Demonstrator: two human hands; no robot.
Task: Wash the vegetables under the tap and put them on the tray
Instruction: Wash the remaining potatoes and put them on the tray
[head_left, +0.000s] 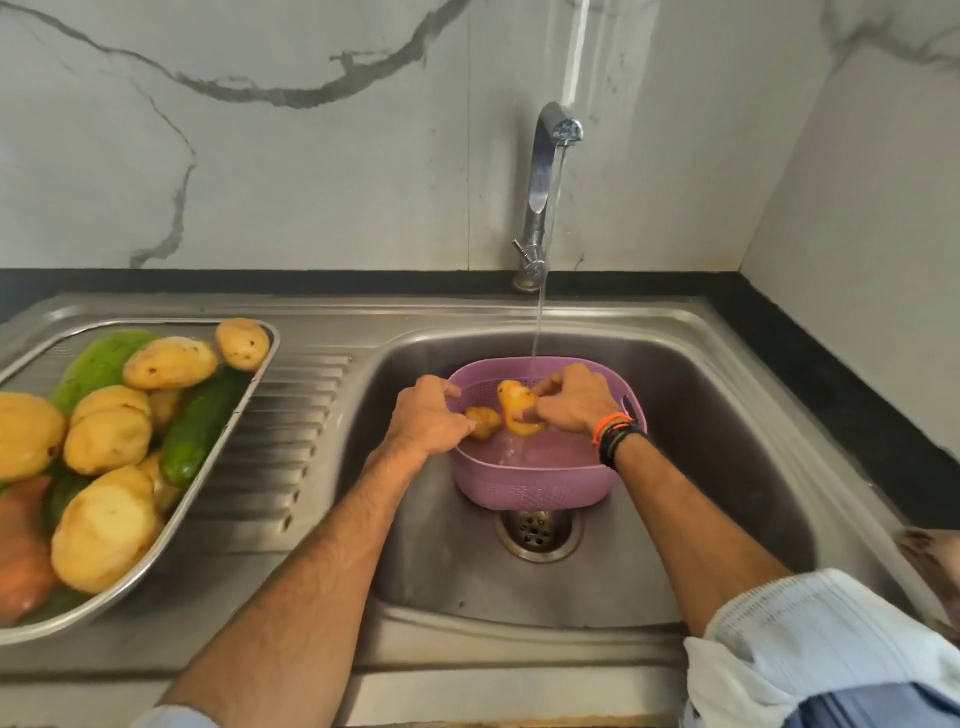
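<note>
Pale rolled sleeve (810, 639) nearest, at lower right, bare forearms reaching away over the steel sink (727, 415). Drain (537, 532) just this side of a purple basket (524, 488), standing in the basin. Left hand (428, 415) curled over the basket's left rim, thumb side against a small brownish potato (483, 421) inside; whether pinching that potato or only gripping the rim, cannot tell. Right hand (574, 400), bands (618, 434) at the wrist, fingers curled round a larger yellow potato (514, 410), held above the basket floor. Both potatoes just beside each other, in the basket's left half.

Left of the basin, on the ribbed drainboard (291, 431), a steel tray (249, 405) heaped with vegetables: several yellow potatoes (106, 525), a dark cucumber (197, 431) lying along the right edge, a pale green vegetable (96, 364) at the back, something orange (21, 545) at the near left.

Farther back, water (540, 317) falling in a thin stream from the tap (545, 192) onto the basket's far rim, just behind the right hand. Black surface (260, 283) edging the sink, veined marble wall (260, 156) behind.
</note>
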